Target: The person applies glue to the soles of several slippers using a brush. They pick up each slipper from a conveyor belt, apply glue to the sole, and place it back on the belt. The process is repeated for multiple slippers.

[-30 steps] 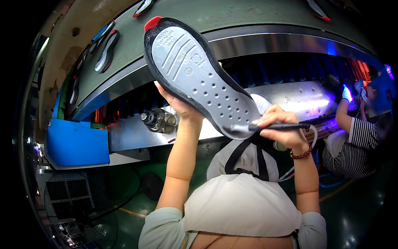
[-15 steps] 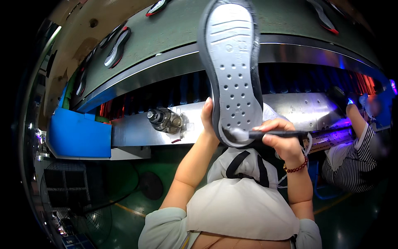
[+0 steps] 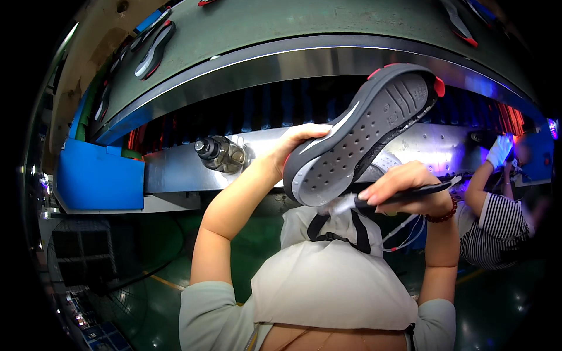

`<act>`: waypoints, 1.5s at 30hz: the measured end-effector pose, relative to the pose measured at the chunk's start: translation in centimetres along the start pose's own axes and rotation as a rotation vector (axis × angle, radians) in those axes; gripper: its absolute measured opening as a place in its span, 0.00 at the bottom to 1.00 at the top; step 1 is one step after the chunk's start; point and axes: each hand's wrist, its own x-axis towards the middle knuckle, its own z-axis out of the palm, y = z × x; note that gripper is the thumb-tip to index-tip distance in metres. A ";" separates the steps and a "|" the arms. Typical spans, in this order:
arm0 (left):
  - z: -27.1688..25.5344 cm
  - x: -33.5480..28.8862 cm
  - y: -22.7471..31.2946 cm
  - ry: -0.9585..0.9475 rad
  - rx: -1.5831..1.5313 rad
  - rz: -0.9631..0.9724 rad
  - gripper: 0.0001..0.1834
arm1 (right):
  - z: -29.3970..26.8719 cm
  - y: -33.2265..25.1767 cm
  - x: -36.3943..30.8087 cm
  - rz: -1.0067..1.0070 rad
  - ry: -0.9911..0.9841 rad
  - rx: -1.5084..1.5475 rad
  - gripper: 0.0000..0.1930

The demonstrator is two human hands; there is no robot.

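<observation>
My left hand (image 3: 295, 146) grips a shoe sole (image 3: 363, 126) by its left edge near the heel. The sole is grey inside with rows of small holes, dark-sided with red bits, and tilted with its toe up to the right. In my right hand (image 3: 404, 187) is a black-handled brush (image 3: 430, 189), its pale bristles at the near rim of the heel; I cannot tell whether they touch. A cord runs near my right wrist. Behind the sole and my right hand, a pale, partly hidden object (image 3: 383, 162) rests on the metal ledge.
A clear bottle with a black cap (image 3: 219, 153) stands on the metal ledge (image 3: 263, 140). Beyond it, a green conveyor belt (image 3: 252, 29) carries several soles (image 3: 156, 51). A blue box-like cover (image 3: 99, 175) is at left. A co-worker in striped clothing (image 3: 497, 231) works at right.
The sole has tilted from upright to leaning right, its toe lower in view. The brush has moved off the inside of the heel to its near rim. Soles on the belt have shifted left.
</observation>
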 end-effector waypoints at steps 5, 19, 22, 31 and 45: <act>0.5 0.4 -0.6 0.135 0.186 -0.019 0.27 | -0.2 -0.4 0.6 -0.037 -0.059 -0.073 0.08; 0.3 -2.0 0.4 0.163 0.093 0.001 0.22 | -0.5 -0.8 -0.8 -0.077 0.026 -0.337 0.08; 0.9 -2.5 0.7 0.065 0.113 0.048 0.24 | -0.3 -0.5 -1.0 -0.027 0.013 -0.423 0.09; -2.8 -3.7 0.8 0.079 0.062 0.170 0.25 | -0.3 -0.6 -1.6 -0.032 0.085 -0.435 0.09; -3.6 -4.8 1.2 0.046 0.071 0.214 0.24 | -1.5 0.1 -2.7 -0.013 0.317 -0.392 0.08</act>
